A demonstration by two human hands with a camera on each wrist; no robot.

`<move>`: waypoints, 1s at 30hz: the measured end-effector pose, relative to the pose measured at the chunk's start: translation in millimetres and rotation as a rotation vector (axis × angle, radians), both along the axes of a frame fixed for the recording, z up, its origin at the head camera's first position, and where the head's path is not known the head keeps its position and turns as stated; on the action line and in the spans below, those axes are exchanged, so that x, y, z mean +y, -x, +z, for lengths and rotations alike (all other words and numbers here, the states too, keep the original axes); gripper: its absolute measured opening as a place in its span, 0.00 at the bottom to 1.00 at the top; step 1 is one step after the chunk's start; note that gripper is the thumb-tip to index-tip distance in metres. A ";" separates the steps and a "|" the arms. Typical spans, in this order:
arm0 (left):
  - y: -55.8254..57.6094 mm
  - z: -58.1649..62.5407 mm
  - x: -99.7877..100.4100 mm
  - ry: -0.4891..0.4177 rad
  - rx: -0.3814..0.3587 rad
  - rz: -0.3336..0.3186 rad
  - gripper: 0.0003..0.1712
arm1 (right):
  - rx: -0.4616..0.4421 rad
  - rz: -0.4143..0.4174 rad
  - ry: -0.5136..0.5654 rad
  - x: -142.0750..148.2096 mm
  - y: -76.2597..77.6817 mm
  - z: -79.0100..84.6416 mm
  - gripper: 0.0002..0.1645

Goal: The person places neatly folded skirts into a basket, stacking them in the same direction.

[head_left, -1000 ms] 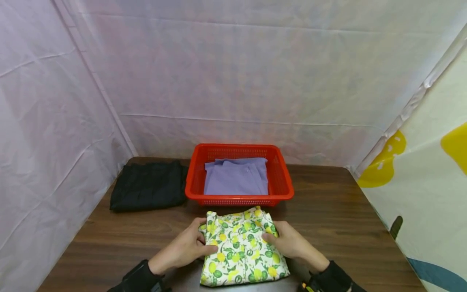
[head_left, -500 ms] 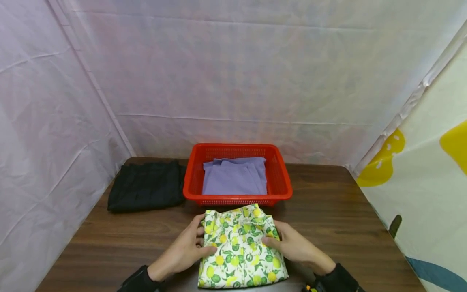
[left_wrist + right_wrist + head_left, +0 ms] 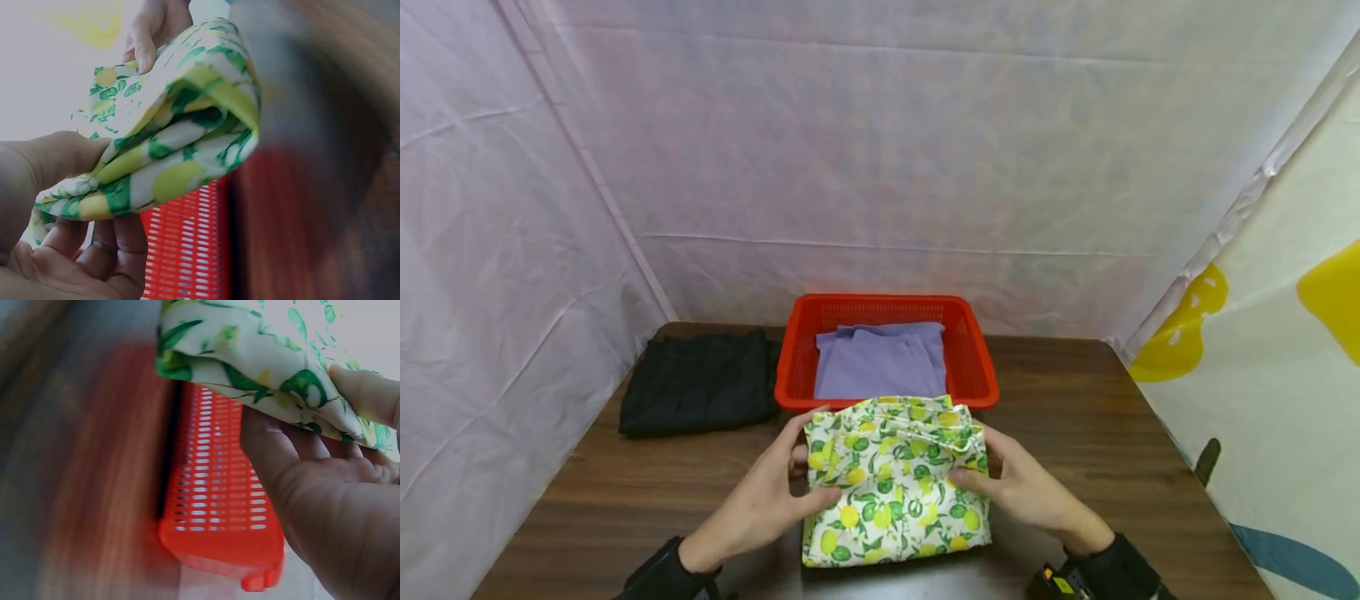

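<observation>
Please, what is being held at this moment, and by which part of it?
The folded lemon-print cloth: the left hand grips its left side and the right hand its right side, thumbs on top, fingers underneath.

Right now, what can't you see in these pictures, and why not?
Head view: what lies under the purple cloth, which covers it.
Head view: most of the near wall of the red basket, behind the lemon-print cloth.
Head view: fingertips of the right hand, except the thumb's, behind that same cloth.
Left wrist view: the tabletop, smeared by blur.
</observation>
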State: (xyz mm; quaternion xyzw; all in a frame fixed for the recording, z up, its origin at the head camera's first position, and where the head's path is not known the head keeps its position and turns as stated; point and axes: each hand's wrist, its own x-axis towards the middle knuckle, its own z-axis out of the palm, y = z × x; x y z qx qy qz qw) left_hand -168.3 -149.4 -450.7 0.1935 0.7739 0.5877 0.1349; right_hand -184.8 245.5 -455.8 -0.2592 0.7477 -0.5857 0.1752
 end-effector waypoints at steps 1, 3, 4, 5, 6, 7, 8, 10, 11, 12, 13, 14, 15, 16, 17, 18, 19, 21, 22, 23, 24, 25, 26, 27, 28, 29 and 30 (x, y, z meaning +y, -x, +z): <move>1.2 2.1 -0.2 0.001 0.019 0.010 0.59 | 0.023 -0.005 0.014 -0.1 1.1 2.0 0.43; 3.7 5.7 -0.6 0.004 0.051 0.028 0.58 | 0.057 -0.014 0.048 -1.0 2.8 5.3 0.45; 5.0 7.2 -0.6 0.013 0.066 0.040 0.56 | 0.065 -0.020 0.066 -1.5 3.4 6.6 0.46; 6.3 8.7 -0.5 0.026 0.083 0.053 0.54 | 0.074 -0.024 0.082 -2.0 3.9 7.6 0.47; 7.8 10.0 -0.4 0.043 0.100 0.067 0.52 | 0.078 -0.035 0.097 -2.8 4.1 8.8 0.47; 9.6 11.5 -0.1 0.058 0.114 0.079 0.49 | 0.082 -0.044 0.111 -3.7 4.6 9.8 0.47; 11.9 12.9 0.3 0.069 0.126 0.088 0.47 | 0.083 -0.055 0.122 -4.5 5.3 11.0 0.46; 17.1 15.5 1.1 0.076 0.152 0.095 0.43 | 0.084 -0.082 0.134 -6.4 7.2 13.9 0.45; 20.0 17.0 1.3 0.073 0.158 0.093 0.42 | 0.085 -0.097 0.134 -7.4 8.4 15.6 0.45; 23.3 18.6 1.7 0.063 0.158 0.088 0.41 | 0.081 -0.112 0.132 -8.4 9.7 17.8 0.45; 26.6 20.5 2.3 0.051 0.153 0.080 0.40 | 0.079 -0.121 0.131 -9.2 11.3 19.9 0.46; 30.1 22.0 3.0 0.039 0.152 0.071 0.40 | 0.080 -0.126 0.131 -9.8 12.9 22.1 0.46; 33.4 23.7 3.6 0.025 0.148 0.062 0.41 | 0.077 -0.130 0.134 -10.4 14.6 24.3 0.46; 36.5 25.7 4.3 0.016 0.142 0.056 0.41 | 0.076 -0.134 0.136 -10.6 16.2 26.3 0.46; 39.8 27.3 5.3 0.010 0.135 0.051 0.41 | 0.077 -0.135 0.140 -10.8 17.7 28.0 0.45; 42.8 28.9 6.4 -0.001 0.125 0.044 0.42 | 0.075 -0.135 0.148 -10.7 19.2 29.6 0.45; 45.8 30.2 7.5 -0.012 0.116 0.038 0.42 | 0.078 -0.134 0.154 -10.5 20.6 30.9 0.45; 51.4 31.9 9.4 -0.036 0.097 0.023 0.45 | 0.088 -0.137 0.160 -9.9 23.2 33.0 0.44; 54.3 32.6 10.4 -0.044 0.090 0.018 0.47 | 0.096 -0.139 0.159 -9.4 24.5 33.8 0.44; 57.2 33.0 11.2 -0.053 0.088 0.012 0.50 | 0.104 -0.142 0.158 -9.0 25.7 34.5 0.45; 60.2 33.4 12.0 -0.061 0.089 0.005 0.53 | 0.112 -0.146 0.156 -8.6 27.1 35.0 0.45; 63.3 33.9 12.8 -0.065 0.094 0.005 0.57 | 0.124 -0.149 0.151 -8.4 28.5 35.6 0.45; 66.3 34.6 13.7 -0.064 0.105 0.004 0.59 | 0.131 -0.151 0.148 -8.2 30.2 36.1 0.45; 69.5 35.8 14.6 -0.049 0.128 0.012 0.61 | 0.137 -0.153 0.146 -8.1 32.0 36.5 0.45; 72.9 37.1 15.3 -0.028 0.150 0.021 0.62 | 0.143 -0.155 0.144 -8.3 34.1 37.3 0.45; 76.4 38.6 16.0 -0.012 0.164 0.029 0.61 | 0.145 -0.156 0.144 -8.6 36.2 38.0 0.45; 79.8 41.0 17.2 0.010 0.172 0.042 0.60 | 0.147 -0.158 0.144 -8.9 38.7 38.8 0.45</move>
